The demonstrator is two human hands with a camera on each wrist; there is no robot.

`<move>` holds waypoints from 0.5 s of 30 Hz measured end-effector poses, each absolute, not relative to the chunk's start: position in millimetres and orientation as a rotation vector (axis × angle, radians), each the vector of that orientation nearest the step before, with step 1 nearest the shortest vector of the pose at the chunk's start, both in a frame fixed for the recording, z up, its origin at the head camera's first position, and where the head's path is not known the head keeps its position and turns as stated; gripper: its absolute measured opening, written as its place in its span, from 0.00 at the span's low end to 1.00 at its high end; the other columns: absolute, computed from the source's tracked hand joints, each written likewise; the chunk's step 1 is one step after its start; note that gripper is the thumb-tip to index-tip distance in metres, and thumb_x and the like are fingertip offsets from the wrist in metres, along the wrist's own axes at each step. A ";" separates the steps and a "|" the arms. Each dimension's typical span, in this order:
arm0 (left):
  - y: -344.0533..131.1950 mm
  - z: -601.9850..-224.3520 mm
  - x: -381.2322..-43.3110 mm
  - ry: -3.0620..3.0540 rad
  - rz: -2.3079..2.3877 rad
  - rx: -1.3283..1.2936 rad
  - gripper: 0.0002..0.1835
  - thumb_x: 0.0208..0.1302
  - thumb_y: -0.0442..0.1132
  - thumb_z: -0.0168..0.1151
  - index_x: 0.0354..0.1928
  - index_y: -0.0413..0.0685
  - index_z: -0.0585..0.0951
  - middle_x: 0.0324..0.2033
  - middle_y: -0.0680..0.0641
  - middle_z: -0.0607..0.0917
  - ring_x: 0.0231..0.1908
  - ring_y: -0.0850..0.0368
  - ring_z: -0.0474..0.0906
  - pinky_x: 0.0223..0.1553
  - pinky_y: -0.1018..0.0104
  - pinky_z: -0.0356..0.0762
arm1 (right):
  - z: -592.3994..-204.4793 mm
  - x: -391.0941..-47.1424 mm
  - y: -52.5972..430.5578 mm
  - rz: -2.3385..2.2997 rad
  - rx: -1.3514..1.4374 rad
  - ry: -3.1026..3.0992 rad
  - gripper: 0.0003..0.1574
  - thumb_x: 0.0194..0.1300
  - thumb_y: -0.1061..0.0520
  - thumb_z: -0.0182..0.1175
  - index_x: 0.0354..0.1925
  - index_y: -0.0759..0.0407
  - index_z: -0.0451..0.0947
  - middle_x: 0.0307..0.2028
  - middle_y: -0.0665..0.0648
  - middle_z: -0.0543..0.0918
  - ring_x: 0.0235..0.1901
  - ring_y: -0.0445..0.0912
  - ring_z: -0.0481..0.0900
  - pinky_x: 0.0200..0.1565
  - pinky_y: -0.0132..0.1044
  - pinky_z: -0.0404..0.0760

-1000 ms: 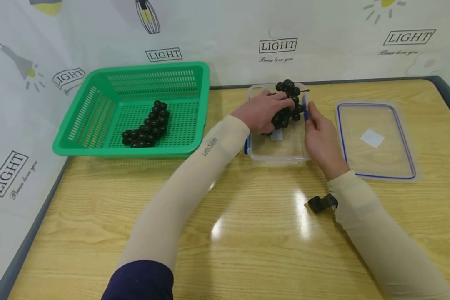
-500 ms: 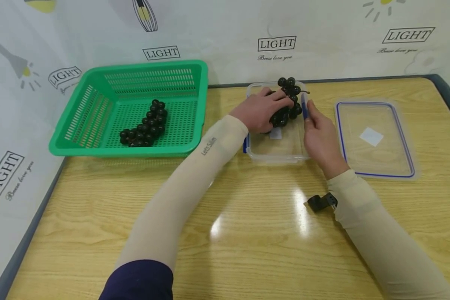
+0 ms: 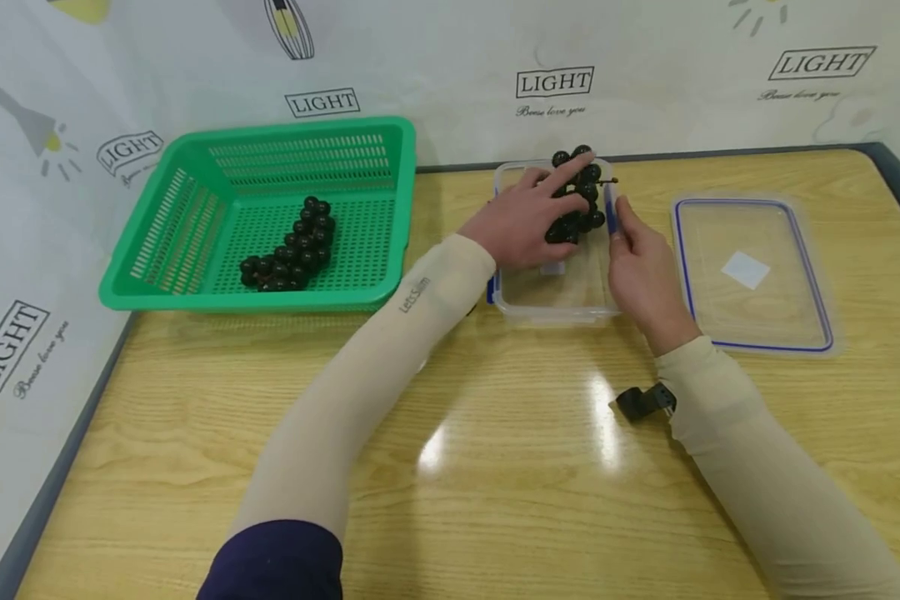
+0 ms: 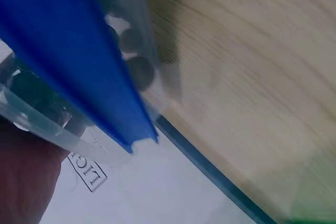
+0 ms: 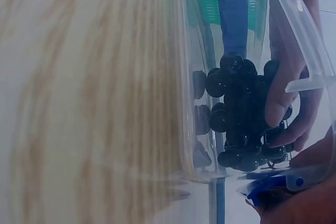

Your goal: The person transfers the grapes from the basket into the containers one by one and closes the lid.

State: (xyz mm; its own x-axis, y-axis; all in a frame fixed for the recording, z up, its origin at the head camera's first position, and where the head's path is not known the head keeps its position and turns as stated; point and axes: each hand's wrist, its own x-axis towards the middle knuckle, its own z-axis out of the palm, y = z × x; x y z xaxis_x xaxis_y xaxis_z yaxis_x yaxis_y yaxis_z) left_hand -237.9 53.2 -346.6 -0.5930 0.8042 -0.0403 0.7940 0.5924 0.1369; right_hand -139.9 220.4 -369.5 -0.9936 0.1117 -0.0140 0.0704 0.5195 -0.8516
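Observation:
A bunch of dark grapes (image 3: 589, 193) lies in the far part of a clear plastic container (image 3: 555, 312), with some grapes and a stem above the rim. Across the top of the bunch rests my left hand (image 3: 528, 212), its fingers spread and the index finger stretched out. My right hand (image 3: 641, 279) holds the container's right wall beside a blue clip (image 3: 611, 210). Through the wall, the right wrist view shows the grapes (image 5: 239, 111) with the left fingers (image 5: 286, 95) against them. Another blue clip (image 4: 79, 51) fills much of the left wrist view.
At the left stands a green basket (image 3: 258, 302) with a second bunch of grapes (image 3: 292, 254) in it. The container's clear lid (image 3: 753, 321), with a blue seal, lies on the wooden table (image 3: 495, 467) at the right. A printed curtain (image 3: 450, 50) hangs behind the table.
My left fingers have spread and the index finger has straightened over the grapes. The bunch has shifted slightly under them. My right hand has stayed at the container's wall.

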 end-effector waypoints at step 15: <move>62.6 -342.7 -240.7 2.651 0.183 1.194 0.29 0.66 0.56 0.62 0.67 0.63 0.69 0.77 0.48 0.39 0.70 0.46 0.51 0.64 0.62 0.63 | -370.4 -141.7 222.1 1.476 -0.185 -2.733 0.31 0.80 0.54 0.33 0.77 0.53 0.46 0.74 0.50 0.51 0.70 0.48 0.56 0.66 0.42 0.59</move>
State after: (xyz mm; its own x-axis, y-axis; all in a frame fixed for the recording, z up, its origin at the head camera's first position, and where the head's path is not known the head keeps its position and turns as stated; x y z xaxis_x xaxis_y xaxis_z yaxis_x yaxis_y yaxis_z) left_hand -240.7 62.6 -342.7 -0.6423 0.7505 -0.1557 0.7220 0.6606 0.2056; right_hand -141.7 222.1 -370.4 -0.9924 0.1190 -0.0299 0.0903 0.5431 -0.8348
